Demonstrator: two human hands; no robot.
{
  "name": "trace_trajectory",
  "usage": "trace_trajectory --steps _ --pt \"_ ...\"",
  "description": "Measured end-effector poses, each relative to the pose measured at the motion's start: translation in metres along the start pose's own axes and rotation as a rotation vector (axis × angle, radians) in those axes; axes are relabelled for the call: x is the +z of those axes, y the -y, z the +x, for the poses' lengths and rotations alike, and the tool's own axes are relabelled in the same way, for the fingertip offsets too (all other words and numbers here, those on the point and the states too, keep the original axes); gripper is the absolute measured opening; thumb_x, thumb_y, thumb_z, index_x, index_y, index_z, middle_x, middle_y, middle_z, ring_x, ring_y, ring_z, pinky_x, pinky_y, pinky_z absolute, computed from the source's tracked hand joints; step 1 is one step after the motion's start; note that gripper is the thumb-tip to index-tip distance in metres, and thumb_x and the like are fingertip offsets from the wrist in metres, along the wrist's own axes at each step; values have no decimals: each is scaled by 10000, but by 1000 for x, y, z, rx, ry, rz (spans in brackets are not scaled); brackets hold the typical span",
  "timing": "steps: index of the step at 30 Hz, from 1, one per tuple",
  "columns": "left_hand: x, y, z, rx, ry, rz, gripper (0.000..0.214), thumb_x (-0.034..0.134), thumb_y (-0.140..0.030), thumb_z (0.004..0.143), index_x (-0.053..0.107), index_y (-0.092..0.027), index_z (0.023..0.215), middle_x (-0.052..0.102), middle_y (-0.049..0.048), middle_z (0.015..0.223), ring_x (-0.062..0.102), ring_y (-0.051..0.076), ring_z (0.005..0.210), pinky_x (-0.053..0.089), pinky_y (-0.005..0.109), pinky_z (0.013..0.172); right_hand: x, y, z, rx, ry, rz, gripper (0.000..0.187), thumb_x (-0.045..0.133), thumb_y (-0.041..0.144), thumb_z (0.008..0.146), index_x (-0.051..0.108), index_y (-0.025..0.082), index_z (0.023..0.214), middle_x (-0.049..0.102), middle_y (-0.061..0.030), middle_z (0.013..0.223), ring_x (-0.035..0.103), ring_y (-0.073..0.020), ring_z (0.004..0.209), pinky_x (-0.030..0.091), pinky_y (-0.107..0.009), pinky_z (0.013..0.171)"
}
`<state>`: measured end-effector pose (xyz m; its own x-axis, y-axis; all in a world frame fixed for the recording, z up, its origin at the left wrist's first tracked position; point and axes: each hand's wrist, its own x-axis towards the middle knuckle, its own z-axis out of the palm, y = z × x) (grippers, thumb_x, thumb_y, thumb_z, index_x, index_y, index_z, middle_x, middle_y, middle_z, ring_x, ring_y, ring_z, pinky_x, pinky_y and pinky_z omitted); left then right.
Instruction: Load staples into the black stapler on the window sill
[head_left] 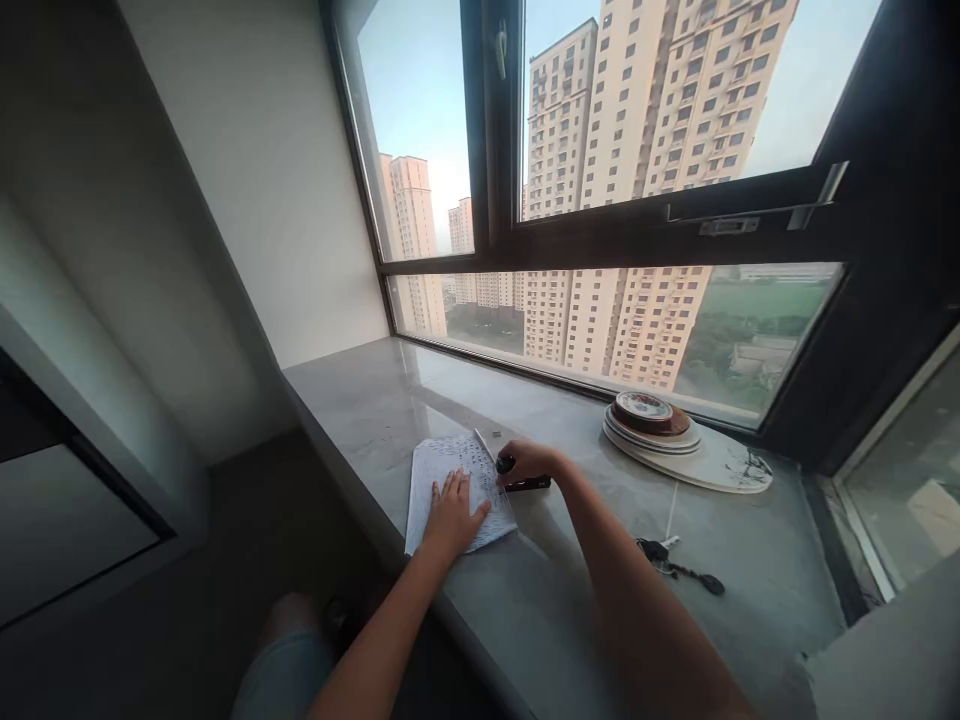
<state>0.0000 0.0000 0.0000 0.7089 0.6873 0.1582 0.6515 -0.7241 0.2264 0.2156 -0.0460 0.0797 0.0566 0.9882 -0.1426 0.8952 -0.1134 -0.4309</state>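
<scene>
Handwritten sheets of paper (439, 460) lie on the grey windowsill, with their right edge curled up a little. My left hand (453, 515) rests flat on them, fingers spread. At the right edge of the paper, my right hand (531, 460) is closed around a black stapler (531, 484). The stapler's front end meets the paper's edge; whether the paper sits between its jaws is hidden by my fingers. A tiny grey piece (496, 434) lies on the sill just beyond the paper.
A stack of plates and round boards (652, 440) stands by the window on the right. Nearer me lies a bunch of keys (660, 550) with a dark fob. The sill's front edge (360, 500) runs along my left, above a dark floor. A window frame (585, 228) rises behind.
</scene>
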Motion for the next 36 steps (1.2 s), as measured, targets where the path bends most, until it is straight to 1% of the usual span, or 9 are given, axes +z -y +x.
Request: trace_trajectory --steps 3,6,10,13,16,18,23,28,36 --pt "1 5 0 30 -29 -38 657 402 -534 933 402 -123 1446 368 147 1554 268 273 1465 152 528 1203 -1 3 2 -107 26 32 345 763 490 675 668 162 721 599 22 646 496 -126 624 319 -238 558" --pt "-2 10 -3 45 -70 -79 578 476 -503 916 482 -153 1376 451 141 1498 342 269 1425 189 509 1194 1 4 6 -99 24 100 488 706 645 684 655 161 716 560 33 636 460 -119 613 309 -238 559" --pt "-9 12 -6 109 -104 -127 404 547 -448 900 583 -234 1240 505 104 1438 421 267 1364 227 513 1175 7 8 16 -30 49 100 651 501 777 785 632 157 636 546 6 603 467 -137 587 326 -250 557" --pt "-11 11 -9 168 -93 -152 316 543 -413 914 616 -285 1194 488 76 1453 414 266 1369 238 519 1172 16 17 23 35 -51 16 692 351 711 907 655 149 641 608 -52 636 541 -171 615 362 -262 575" --pt "-9 9 -11 217 -43 -172 324 546 -399 919 619 -331 1228 430 65 1505 357 274 1414 215 542 1179 27 30 29 70 -183 -111 680 270 588 986 706 128 736 685 -119 739 624 -200 701 403 -264 628" --pt "-6 8 -12 229 -13 -174 349 536 -411 925 607 -366 1263 386 57 1539 311 280 1442 186 563 1184 33 36 32 85 -221 -162 681 220 526 1013 725 118 810 713 -155 819 656 -215 767 424 -269 677" --pt "-4 5 -17 174 14 -124 431 474 -472 940 529 -402 1362 281 34 1602 214 329 1477 156 605 1176 42 46 32 109 -218 -223 603 217 434 1024 727 120 959 720 -200 997 677 -266 918 465 -326 771" --pt "-5 2 -19 140 37 -72 453 451 -464 944 497 -411 1391 284 52 1603 223 369 1470 150 617 1167 43 53 27 101 -211 -283 452 307 335 1007 716 145 1043 692 -200 1135 654 -289 1051 466 -393 871" --pt "1 -5 -17 113 20 -43 462 464 -427 940 496 -386 1399 305 96 1590 221 409 1461 143 646 1148 40 59 24 99 -159 -372 385 358 241 973 702 164 1128 678 -206 1170 646 -294 1093 484 -410 874"
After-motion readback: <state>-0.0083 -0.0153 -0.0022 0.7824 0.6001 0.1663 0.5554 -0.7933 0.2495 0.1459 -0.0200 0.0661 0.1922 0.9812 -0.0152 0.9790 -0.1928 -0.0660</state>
